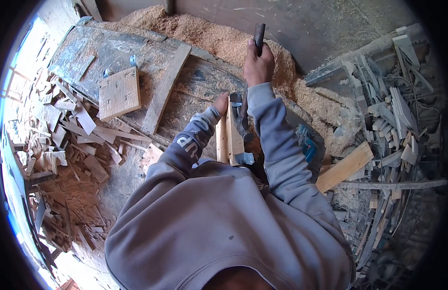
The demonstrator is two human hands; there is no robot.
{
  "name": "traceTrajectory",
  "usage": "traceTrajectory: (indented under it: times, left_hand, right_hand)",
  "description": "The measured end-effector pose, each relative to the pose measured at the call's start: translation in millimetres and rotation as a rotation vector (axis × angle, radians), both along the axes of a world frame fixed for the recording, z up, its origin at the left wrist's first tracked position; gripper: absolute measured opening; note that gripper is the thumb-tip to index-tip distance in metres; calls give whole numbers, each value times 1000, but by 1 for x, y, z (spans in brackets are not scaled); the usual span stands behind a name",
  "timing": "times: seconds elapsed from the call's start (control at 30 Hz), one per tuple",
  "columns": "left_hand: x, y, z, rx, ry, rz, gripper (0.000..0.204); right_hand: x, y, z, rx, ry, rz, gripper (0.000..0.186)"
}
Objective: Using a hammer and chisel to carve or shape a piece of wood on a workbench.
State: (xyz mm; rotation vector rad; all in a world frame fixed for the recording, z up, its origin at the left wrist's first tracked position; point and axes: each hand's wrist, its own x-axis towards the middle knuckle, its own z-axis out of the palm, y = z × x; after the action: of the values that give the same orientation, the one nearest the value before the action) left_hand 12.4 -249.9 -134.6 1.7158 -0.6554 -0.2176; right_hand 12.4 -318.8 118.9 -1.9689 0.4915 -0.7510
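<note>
My right hand [259,64] is closed around the dark handle [259,34] of what looks like a hammer; its dark metal head [245,133] hangs beside a pale upright or lengthwise timber [235,137]. My left hand [220,103] grips the far end of that timber, fingers mostly hidden. A small metal piece [236,99] sits at the timber's far end, and a bluish piece [244,158] at its near end, partly hidden by my body.
A workbench [91,43] carries a square wooden block [118,93] and a plank [166,89]. Sawdust [195,31] lies along its back edge. Offcuts [83,116] pile at left; more scrap strips [400,121] and a board [345,166] lie at right. A blue tool [308,142] is partly visible.
</note>
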Motion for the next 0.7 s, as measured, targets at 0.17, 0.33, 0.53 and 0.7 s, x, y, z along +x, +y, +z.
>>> traceTrajectory:
  times: [0.17, 0.33, 0.53, 0.7]
  left_hand:
    - [17, 17, 8, 144, -313, -171, 27]
    - [31, 28, 96, -470, 773, -431, 60]
    - [2, 23, 103, -418, 860, -239, 77]
    - [-6, 7, 71, -371, 641, 71, 41]
  right_hand:
    - [-7, 0, 5, 98, -8, 95, 34]
    - [-5, 9, 3, 318, -73, 278, 33]
    - [4, 8, -5, 182, -80, 152, 37]
    - [5, 11, 4, 51, 23, 30, 40]
